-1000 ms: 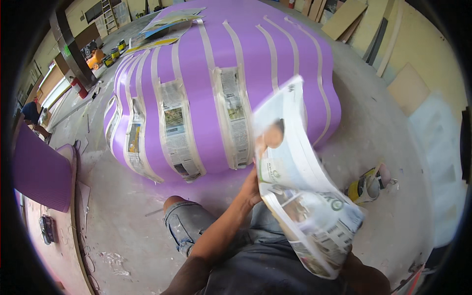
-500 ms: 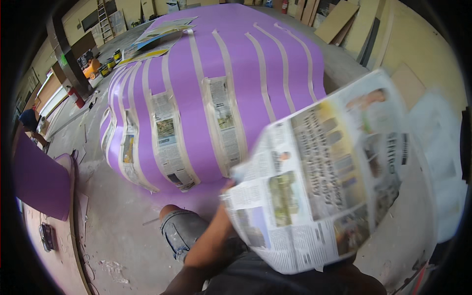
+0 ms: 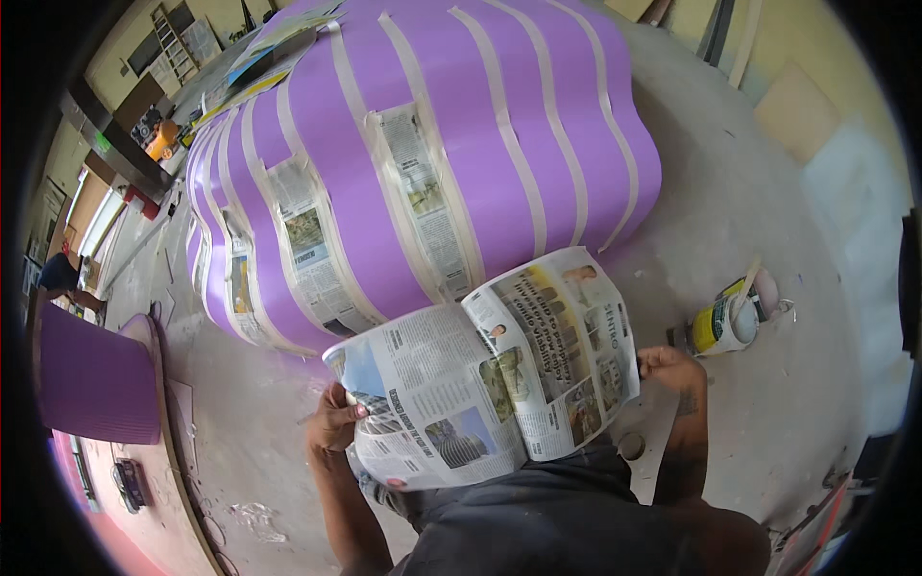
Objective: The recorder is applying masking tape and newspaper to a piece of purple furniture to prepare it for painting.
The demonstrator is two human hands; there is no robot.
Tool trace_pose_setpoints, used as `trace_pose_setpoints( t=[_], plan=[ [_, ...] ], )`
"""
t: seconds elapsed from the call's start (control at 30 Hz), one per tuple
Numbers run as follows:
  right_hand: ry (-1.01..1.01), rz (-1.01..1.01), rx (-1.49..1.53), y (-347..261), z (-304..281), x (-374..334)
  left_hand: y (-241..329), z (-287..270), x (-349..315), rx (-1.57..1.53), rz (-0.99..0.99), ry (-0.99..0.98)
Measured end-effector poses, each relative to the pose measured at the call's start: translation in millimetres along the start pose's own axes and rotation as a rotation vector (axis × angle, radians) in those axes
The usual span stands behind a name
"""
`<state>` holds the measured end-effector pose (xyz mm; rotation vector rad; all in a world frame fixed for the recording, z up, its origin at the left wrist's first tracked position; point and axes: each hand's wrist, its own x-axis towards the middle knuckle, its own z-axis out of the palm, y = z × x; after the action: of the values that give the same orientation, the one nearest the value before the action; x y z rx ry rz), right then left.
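A newspaper (image 3: 432, 398) lies spread between my two hands, its fold running down the middle above my lap. My left hand (image 3: 335, 419) pinches its left edge, thumb on top. At the opposite edge, my right hand (image 3: 669, 369) has its fingers closed on the paper. Just beyond stands a large, curved purple form (image 3: 336, 192) with long strips of pale masking tape (image 3: 499, 106) down its side. Newspaper pieces (image 3: 418, 187) fill some of the bands between tape strips, toward the left and middle.
A tub (image 3: 725, 322) with a stick in it stands on the floor to the right, near a tape roll (image 3: 631, 445). A purple curved piece (image 3: 101, 379) is at the left. Another person (image 3: 62, 278) bends down at the far left.
The newspaper has swung down and left from a raised, blurred position and now lies opened out. Both hands have come into plain view at its edges. The view has tipped downward.
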<state>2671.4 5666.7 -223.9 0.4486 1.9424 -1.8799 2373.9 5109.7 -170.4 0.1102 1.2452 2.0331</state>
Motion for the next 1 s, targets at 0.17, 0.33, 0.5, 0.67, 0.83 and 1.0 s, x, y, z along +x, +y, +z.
trace_pose_setpoints(
  t=[0.17,0.33,0.5,0.67,0.83,1.0],
  plan=[
    [0.240,-0.082,0.539,-28,22,63,10,-9,-1,0.088,0.091,0.046],
    [0.597,-0.042,0.344,-19,16,101,36,3,3,0.238,0.053,0.107],
    [0.450,-0.154,0.527,-38,18,88,18,-9,-13,0.145,-0.019,0.081],
    [0.450,-0.198,0.444,-25,21,67,-14,-12,-22,-0.236,-0.026,0.015],
    [0.519,-0.161,0.178,-28,23,59,-8,-4,-20,0.098,-0.120,0.214],
    [0.610,-0.248,0.294,-51,23,54,6,11,-7,0.116,-0.105,0.267]
  ],
)
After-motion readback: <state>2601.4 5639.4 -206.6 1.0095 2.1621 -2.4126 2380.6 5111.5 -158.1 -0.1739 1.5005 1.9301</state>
